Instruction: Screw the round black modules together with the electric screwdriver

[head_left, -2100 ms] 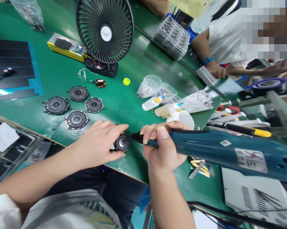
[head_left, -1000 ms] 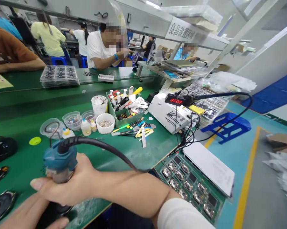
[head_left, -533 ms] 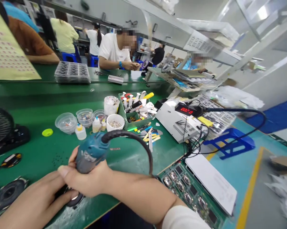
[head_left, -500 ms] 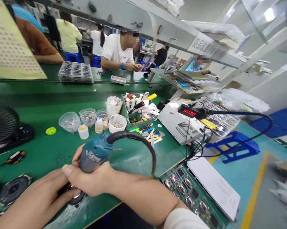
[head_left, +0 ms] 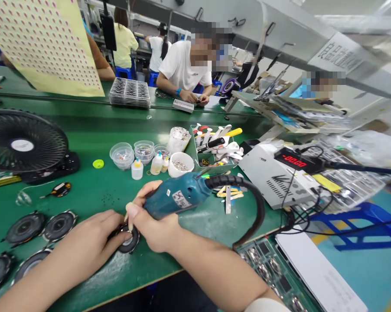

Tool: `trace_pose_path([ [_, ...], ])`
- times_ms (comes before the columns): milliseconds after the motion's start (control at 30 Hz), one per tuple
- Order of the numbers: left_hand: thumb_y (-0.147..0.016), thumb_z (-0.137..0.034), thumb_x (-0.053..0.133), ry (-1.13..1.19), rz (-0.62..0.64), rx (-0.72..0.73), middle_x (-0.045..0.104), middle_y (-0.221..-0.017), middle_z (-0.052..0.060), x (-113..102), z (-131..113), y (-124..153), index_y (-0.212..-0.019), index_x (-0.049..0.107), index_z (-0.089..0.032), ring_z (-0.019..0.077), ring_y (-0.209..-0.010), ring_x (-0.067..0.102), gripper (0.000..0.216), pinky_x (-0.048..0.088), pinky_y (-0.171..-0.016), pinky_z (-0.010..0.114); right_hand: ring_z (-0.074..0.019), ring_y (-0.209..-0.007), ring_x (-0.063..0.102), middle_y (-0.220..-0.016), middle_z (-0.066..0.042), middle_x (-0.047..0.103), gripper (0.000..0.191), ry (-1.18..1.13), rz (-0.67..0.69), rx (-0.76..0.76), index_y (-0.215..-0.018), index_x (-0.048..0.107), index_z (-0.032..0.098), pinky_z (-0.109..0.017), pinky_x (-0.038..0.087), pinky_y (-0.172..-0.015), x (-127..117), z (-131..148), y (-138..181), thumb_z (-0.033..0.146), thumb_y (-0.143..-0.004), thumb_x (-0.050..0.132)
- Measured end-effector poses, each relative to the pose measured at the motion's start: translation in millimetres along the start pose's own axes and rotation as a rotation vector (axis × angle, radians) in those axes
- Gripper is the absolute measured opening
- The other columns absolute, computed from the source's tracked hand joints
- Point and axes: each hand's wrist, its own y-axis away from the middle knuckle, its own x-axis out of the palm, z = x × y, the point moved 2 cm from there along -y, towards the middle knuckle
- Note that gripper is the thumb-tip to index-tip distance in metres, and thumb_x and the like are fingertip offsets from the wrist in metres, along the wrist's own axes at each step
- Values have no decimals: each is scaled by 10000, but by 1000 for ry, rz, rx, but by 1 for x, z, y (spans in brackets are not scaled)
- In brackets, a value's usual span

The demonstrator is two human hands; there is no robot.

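Observation:
My right hand [head_left: 159, 229] is wrapped round a teal, corded power tool [head_left: 179, 197] with a thick black cable leaving its back end. The tool's body leans over to the right, and its front end is hidden by my fingers. A thin pale tip [head_left: 130, 224] shows beside my right fingers; I cannot tell what it belongs to. Close by, my left hand [head_left: 99, 236] grips a small round black speaker [head_left: 129, 243] by its edge, low on the green table [head_left: 195, 277]. Several larger round black speakers [head_left: 59, 225] lie left of my left hand.
A black fan [head_left: 23, 141] stands at the left. Small bottles [head_left: 137, 169], plastic cups [head_left: 122, 156] and a tool bin [head_left: 198, 162] are beyond my hands. Right are a grey-white box [head_left: 273, 173] and a tray of metal parts [head_left: 263, 268]. A co-worker [head_left: 185, 69] sits opposite.
The teal tool has tipped from nearly upright to a strong lean rightward, still in my right hand. More of the small speaker shows under my left fingers. The whole view has shifted left.

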Motion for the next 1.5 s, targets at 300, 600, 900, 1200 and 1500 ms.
trace_pose_path([
  [300, -1098, -336, 416, -120, 22, 79, 711, -890, 27, -3, -3, 3, -997, 704, -247, 218, -840, 735, 318, 569, -758, 333, -98, -480, 565, -624, 128, 537, 329, -23, -62, -76, -971, 415, 278, -283, 559, -604, -4, 1, -5, 363, -887, 721],
  [600, -1042, -210, 466, -191, 30, 191, 718, -885, 52, -1, 1, 8, -996, 702, -231, 205, -789, 711, 242, 623, -792, 327, -107, -498, 566, -626, 117, 542, 306, 82, -119, -112, -980, 473, 271, -289, 555, -604, -3, 6, -7, 331, -857, 748],
  [900, -1051, -149, 398, -402, 1, 111, 699, -878, 68, -2, -4, 1, -981, 655, -201, 225, -766, 720, 272, 615, -706, 336, -104, -520, 574, -633, 101, 571, 255, 158, -172, -97, -945, 514, 254, -268, 526, -576, -5, 7, -15, 277, -834, 742],
  [1200, -1070, -259, 444, -298, -263, -90, 779, -1072, 110, -25, -2, -1, -1204, 642, -155, 244, -935, 777, 260, 625, -805, 352, -108, -514, 581, -627, 115, 556, 238, 118, -142, -116, -985, 524, 253, -292, 544, -599, -10, 1, -19, 265, -876, 735],
  [1500, -1002, -656, 583, -58, 197, 193, 705, -1315, 97, -32, -17, 8, -1401, 577, -215, 271, -1132, 733, 594, 623, -913, 415, -111, -553, 579, -651, 113, 554, 231, 190, -159, -160, -989, 506, 264, -319, 537, -647, -12, 4, -22, 259, -887, 713],
])
